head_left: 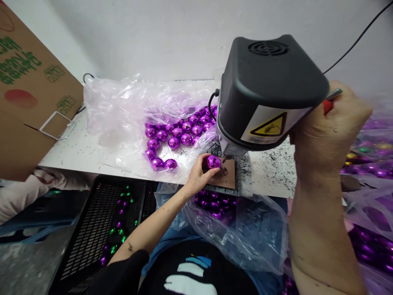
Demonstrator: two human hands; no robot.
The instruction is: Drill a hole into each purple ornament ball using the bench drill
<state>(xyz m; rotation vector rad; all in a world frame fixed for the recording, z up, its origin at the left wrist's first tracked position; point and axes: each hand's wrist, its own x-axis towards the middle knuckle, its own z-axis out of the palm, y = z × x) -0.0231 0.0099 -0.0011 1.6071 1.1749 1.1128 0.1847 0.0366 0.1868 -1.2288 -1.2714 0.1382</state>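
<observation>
In the head view, my left hand (199, 175) pinches a shiny purple faceted ball (214, 162) over a brown board (227, 180). Just right of the ball is the thin bit (224, 159) of a black bench drill press (273, 90); whether it touches the ball I cannot tell. My right hand (340, 119) is closed at the far right side of the machine, around a metal lever with a red part (328, 106). Most of those fingers are hidden behind the motor housing. Dark shavings lie on the board and around the base.
Many purple balls (173, 142) spill from a clear plastic bag (116, 106) on the white table (273, 164). Another bag (264, 233) with balls hangs at my lap. A black crate (80, 233), a cardboard box (37, 94) and another person's sleeve (18, 196) are at left.
</observation>
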